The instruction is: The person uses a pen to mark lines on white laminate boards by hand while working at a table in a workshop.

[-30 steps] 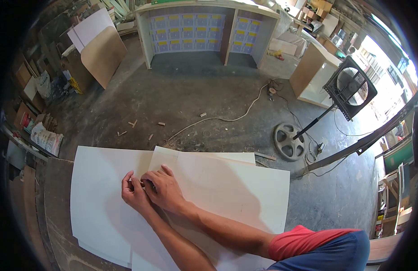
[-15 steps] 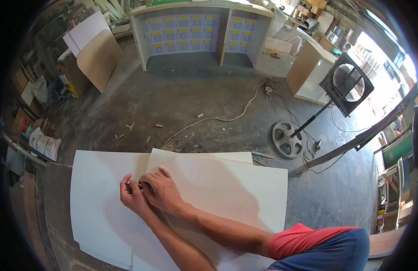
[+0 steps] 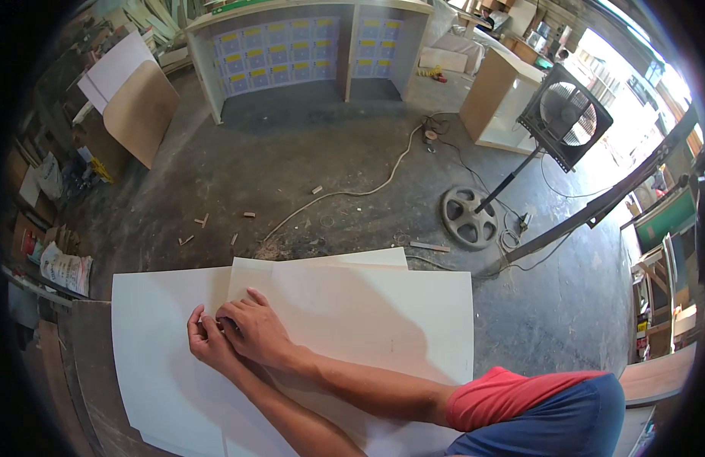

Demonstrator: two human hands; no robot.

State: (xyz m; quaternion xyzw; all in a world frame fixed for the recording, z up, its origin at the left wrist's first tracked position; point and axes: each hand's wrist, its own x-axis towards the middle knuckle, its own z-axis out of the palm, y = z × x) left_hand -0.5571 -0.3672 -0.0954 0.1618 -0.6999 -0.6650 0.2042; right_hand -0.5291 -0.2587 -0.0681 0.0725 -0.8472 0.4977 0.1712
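My left hand (image 3: 208, 341) and my right hand (image 3: 255, 327) meet over large white boards, with the left forearm crossing below the right one. The left fingers are curled, thumb and forefinger pinched together. Beside them, the right hand's thumb and forefinger close toward the same spot, its other fingers bent. Whatever sits between the fingertips is too small and too hidden to name. Under the hands, one white board (image 3: 360, 320) overlaps another white board (image 3: 151, 335) on the left, its edge running close to my fingers.
Ahead stands a wooden counter frame (image 3: 345, 53). A pedestal fan (image 3: 566, 114) with a round base is at the right, near a slanting dark beam (image 3: 566, 228). A pale cable (image 3: 375, 190) and small wood offcuts (image 3: 249, 215) lie on the floor. A brown panel (image 3: 143, 114) leans at left.
The whole view has shifted and tilted slightly, so the counter and fan appear farther left and higher. Both hands stay together over the boards, their fingers hardly changed.
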